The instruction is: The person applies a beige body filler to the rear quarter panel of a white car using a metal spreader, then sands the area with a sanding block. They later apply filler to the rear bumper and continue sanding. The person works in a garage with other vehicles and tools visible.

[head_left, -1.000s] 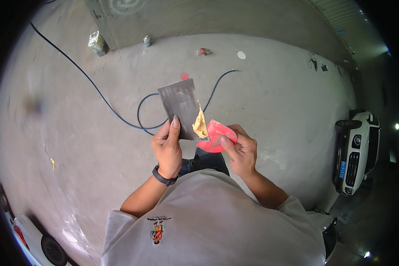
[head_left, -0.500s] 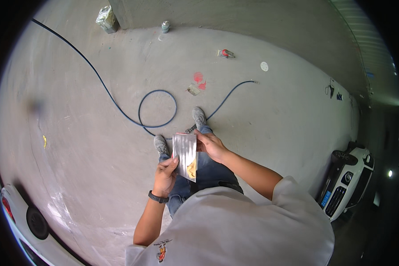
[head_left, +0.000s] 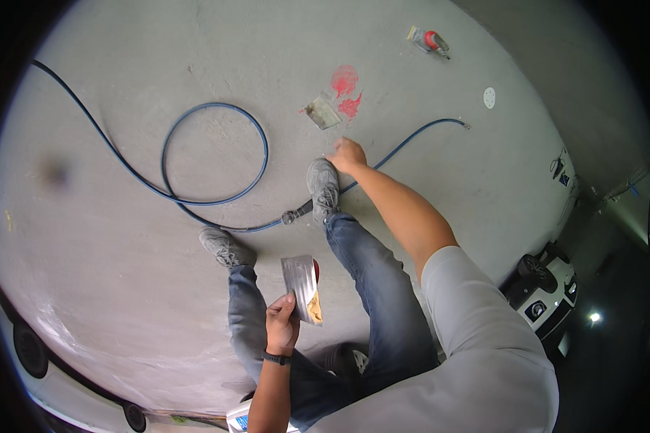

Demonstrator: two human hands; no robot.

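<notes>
My left hand (head_left: pixel 282 323) grips the lower edge of a thin, flat grey metal plate (head_left: pixel 296 278), held between thumb and fingers above the floor between my legs. Yellow paste (head_left: pixel 314 309), like putty, clings to the plate's lower right side, and a bit of red shows past its right edge. My right hand (head_left: pixel 348 154) is stretched forward and low, beside my right shoe, near a dirty square sheet (head_left: pixel 322 113) on the floor but apart from it. Its fingers are blurred and partly turned away, so I cannot make out anything in them.
A blue hose (head_left: pixel 260 169) loops across the floor, its dark connector (head_left: pixel 296 213) by my right shoe. Red stains (head_left: pixel 344 81) mark the concrete. A red and grey tool (head_left: pixel 433 42) and a white disc (head_left: pixel 490 97) lie farther right. Cars (head_left: pixel 552 289) stand right and left.
My right hand has let go of the plate and moved forward and down towards the floor. My left hand keeps the plate. My feet are farther apart, and the view has tilted and come lower.
</notes>
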